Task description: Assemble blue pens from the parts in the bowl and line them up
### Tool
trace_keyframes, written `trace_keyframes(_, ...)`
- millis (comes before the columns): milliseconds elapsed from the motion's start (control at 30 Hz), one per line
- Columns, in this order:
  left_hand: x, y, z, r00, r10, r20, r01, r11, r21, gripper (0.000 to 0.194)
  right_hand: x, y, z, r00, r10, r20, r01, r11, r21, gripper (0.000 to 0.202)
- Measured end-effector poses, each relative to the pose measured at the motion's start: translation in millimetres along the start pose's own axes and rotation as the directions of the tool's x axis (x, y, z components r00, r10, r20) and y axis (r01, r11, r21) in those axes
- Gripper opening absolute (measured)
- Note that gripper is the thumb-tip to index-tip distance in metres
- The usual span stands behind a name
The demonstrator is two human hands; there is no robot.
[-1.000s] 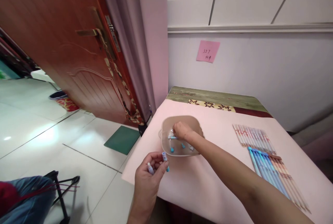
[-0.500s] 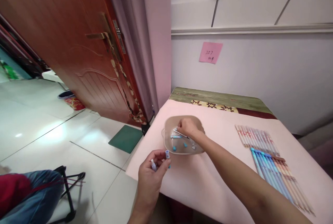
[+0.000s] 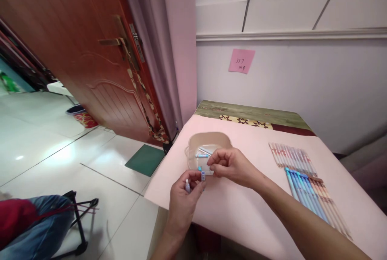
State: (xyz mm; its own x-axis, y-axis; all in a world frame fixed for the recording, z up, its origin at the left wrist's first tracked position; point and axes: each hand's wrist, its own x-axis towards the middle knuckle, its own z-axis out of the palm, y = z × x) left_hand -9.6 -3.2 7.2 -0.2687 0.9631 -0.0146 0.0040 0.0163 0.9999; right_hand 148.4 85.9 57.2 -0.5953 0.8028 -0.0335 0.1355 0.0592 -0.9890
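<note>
My left hand [image 3: 183,197] is closed around a light-blue pen barrel [image 3: 203,176], its open end facing up. In the same hand, a second pale pen piece [image 3: 187,186] with a whitish tip sticks up between the fingers. Just right of the barrel, my right hand [image 3: 231,167] is pinched; whatever its fingertips hold is too small to make out. Behind both hands stands a beige plastic basin [image 3: 193,139], partly covered by them. Inside it lie a blue pen part [image 3: 202,155], slim pale rods [image 3: 205,151] and small blue bits.
Blue and tan pens [image 3: 305,193] lie in a row at the table's right, below a row of pale reddish pens [image 3: 292,158]. Pink paper [image 3: 242,215] covers the table. At left are a wooden door [image 3: 87,50] and a seated person's leg [image 3: 45,219].
My right hand has come out of the basin toward me and now sits beside my left hand. The left hand, still holding the pen pieces, has shifted slightly right.
</note>
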Motion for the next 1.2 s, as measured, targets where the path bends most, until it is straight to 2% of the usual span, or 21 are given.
trace_keyframes(67, -3, 2, 1.8, 1.000, 0.012, 0.015, -0.012, 1.000, 0.019, 0.017, -4, -5, 1, 0.998, -0.041, 0.043, 0.044, 0.997, -0.070, 0.011)
trace_keyframes(133, -6, 4, 3.2, 0.999, 0.025, 0.029, -0.026, 0.999, 0.046, 0.016, -7, -8, 1, 0.988, -0.136, 0.069, 0.148, 0.968, -0.205, 0.013)
trace_keyframes(233, -10, 5, 4.9, 0.998, 0.039, 0.041, -0.042, 0.996, 0.078, 0.014, -12, -15, 0, 0.953, -0.283, 0.107, 0.301, 0.856, -0.420, 0.019)
trace_keyframes(300, -11, 6, 5.9, 0.998, 0.038, 0.047, -0.042, 0.995, 0.091, 0.015, -16, -18, 0, 0.931, -0.341, 0.131, 0.357, 0.773, -0.525, 0.021)
trace_keyframes(400, -12, 7, 7.3, 0.999, 0.026, 0.047, -0.030, 0.995, 0.096, 0.017, -20, -22, -1, 0.910, -0.385, 0.153, 0.390, 0.672, -0.630, 0.021)
trace_keyframes(533, -13, 10, 8.3, 0.999, 0.017, 0.041, -0.020, 0.996, 0.092, 0.019, -22, -24, -1, 0.913, -0.379, 0.153, 0.376, 0.631, -0.678, 0.020)
trace_keyframes(667, -15, 11, 8.5, 0.998, 0.040, 0.057, -0.044, 0.996, 0.084, 0.017, -24, -21, 2, 0.911, -0.368, 0.189, 0.398, 0.659, -0.638, 0.022)
trace_keyframes(867, -16, 12, 9.0, 0.997, 0.053, 0.056, -0.055, 0.997, 0.053, 0.017, -26, -17, 1, 0.876, -0.444, 0.188, 0.467, 0.687, -0.557, 0.023)
trace_keyframes(933, -16, 13, 9.7, 0.998, 0.043, 0.054, -0.045, 0.998, 0.032, 0.018, -28, -15, -1, 0.878, -0.461, 0.127, 0.456, 0.728, -0.513, 0.025)
trace_keyframes(1000, -16, 16, 10.8, 0.999, 0.033, 0.036, -0.033, 0.999, 0.010, 0.019, -31, -10, -1, 0.899, -0.439, 0.013, 0.401, 0.807, -0.433, 0.024)
trace_keyframes(1100, -15, 20, 12.7, 1.000, 0.017, -0.007, -0.017, 0.999, -0.027, 0.021, -38, 7, 8, 0.940, -0.301, -0.160, 0.274, 0.947, -0.167, 0.020)
trace_keyframes(1200, -14, 23, 13.8, 0.999, 0.012, -0.038, -0.015, 0.997, -0.077, 0.022, -45, 29, 25, 0.954, -0.186, -0.233, 0.207, 0.976, 0.068, 0.023)
